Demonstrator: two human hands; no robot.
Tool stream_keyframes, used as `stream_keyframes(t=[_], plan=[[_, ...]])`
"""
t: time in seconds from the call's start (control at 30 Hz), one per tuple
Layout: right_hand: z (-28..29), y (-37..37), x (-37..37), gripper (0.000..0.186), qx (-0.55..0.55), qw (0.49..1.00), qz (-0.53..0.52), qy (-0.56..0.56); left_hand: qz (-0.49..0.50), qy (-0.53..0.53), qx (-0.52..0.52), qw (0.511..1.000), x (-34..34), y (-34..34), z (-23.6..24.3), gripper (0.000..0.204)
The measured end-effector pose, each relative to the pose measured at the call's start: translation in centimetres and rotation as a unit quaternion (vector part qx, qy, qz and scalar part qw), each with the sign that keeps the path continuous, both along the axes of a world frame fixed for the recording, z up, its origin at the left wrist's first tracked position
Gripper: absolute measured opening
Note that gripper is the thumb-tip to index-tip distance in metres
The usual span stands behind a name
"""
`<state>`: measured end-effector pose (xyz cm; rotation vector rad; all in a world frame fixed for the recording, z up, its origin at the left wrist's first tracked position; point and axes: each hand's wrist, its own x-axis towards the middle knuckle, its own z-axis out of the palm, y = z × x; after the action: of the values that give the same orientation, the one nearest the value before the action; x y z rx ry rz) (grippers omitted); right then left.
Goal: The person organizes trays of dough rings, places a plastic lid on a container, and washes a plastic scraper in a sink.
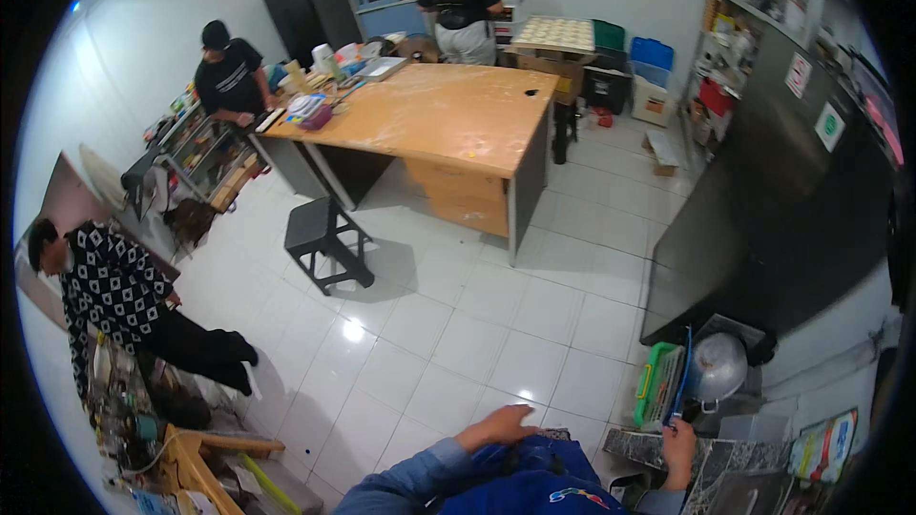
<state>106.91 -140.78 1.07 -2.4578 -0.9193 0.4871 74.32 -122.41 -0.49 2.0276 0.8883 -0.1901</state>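
Observation:
My left hand [504, 425] hangs in front of my blue apron [544, 477], its fingers stretched out and holding nothing. At the lower right, my right hand [679, 445] has its fingers closed at the near end of a long, thin blue-edged thing [682, 377], perhaps a tray standing on its edge. A green plastic basket [652, 386] touches it on the left. To its right leans a round silver metal pan or lid [718, 367]. Below my right hand runs a dark marbled counter top [711, 458].
A wooden table [448, 114] carries tubs and tools at its far left. A black stool [324, 234] stands on the tiled floor. A tall dark fridge [763, 191] stands at right. One person [114, 277] is at left; two others [229, 76] [458, 0] are behind the table.

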Motion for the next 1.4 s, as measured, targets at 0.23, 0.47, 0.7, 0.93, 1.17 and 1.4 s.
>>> stream_keyframes(t=[0.23, 0.47, 0.7, 0.93, 1.17, 1.4], plan=[[-7.7, 4.1, -5.4, 0.027, -0.098, 0.983, 0.156, 0.014, 0.279, 0.024, 0.037, 0.959, -11.4, 1.1, 1.8, 0.055], [-21.3, 2.8, -4.9, 0.017, -0.282, 0.935, 0.157, 0.147, 0.280, 0.013, 0.026, 0.960, -14.0, 1.2, 2.5, 0.057], [-22.2, 8.3, -3.7, 0.014, -0.376, 0.882, 0.242, 0.150, 0.322, 0.050, 0.021, 0.945, -14.9, 6.2, 2.0, 0.058], [-21.9, 23.0, 0.9, 0.012, -0.359, 0.851, 0.375, 0.076, 0.314, 0.063, 0.010, 0.947, -11.0, 19.7, 3.9, 0.057], [-23.9, 40.5, 6.3, 0.020, -0.313, 0.819, 0.477, -0.057, 0.356, 0.035, 0.042, 0.933, -8.5, 32.7, 3.1, 0.057], [-25.0, 59.5, -3.3, 0.011, -0.107, 0.941, 0.153, 0.283, 0.466, 0.065, 0.020, 0.882, -14.2, 40.8, 2.3, 0.058]])
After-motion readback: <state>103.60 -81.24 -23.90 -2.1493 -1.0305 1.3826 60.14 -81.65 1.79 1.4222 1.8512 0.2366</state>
